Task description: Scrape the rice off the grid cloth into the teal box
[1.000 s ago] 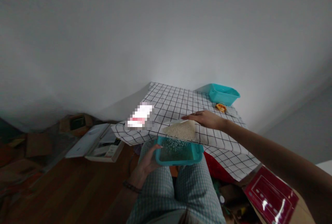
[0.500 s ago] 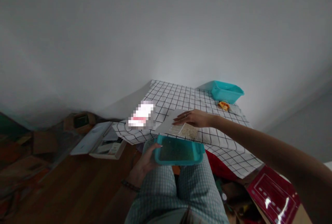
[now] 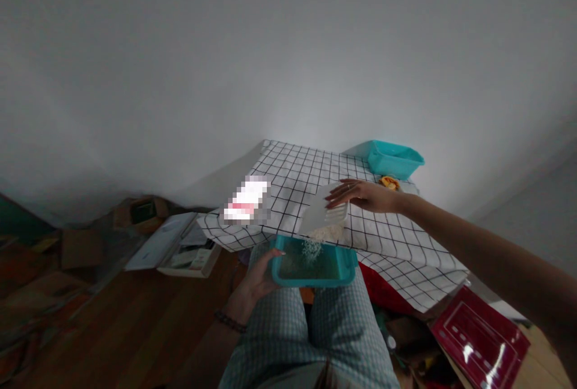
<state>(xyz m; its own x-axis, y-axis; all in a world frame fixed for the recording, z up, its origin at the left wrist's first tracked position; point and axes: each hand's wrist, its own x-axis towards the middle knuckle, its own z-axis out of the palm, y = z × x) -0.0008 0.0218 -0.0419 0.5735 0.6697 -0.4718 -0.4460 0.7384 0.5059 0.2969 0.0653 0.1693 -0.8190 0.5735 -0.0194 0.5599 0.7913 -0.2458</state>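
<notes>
My left hand (image 3: pixel 261 275) grips the left side of a teal plastic basin (image 3: pixel 315 282), its thumb over the rim. The basin rests above my lap, just below the table edge. My right hand (image 3: pixel 363 195) is over the table, fingers closed on a white ribbed piece (image 3: pixel 336 213); its exact kind is unclear. Beneath that lies a smooth white sheet (image 3: pixel 315 211) reaching to the table edge. Pale grains (image 3: pixel 328 232), perhaps rice, are heaped at the edge, and some are falling into the basin.
A white checked cloth (image 3: pixel 293 160) covers the table. At its back right stand another teal basin (image 3: pixel 392 163) and a crumpled orange item (image 3: pixel 389 183). A blurred-out bright phone-like object (image 3: pixel 246 199) lies left. Boxes (image 3: pixel 189 251) and a shiny red box (image 3: pixel 480 338) flank my legs.
My right hand has moved right and slightly up with the white ribbed piece, and the white sheet has shifted right. Grains now spill over the edge into the basin. My left hand stays nearly still.
</notes>
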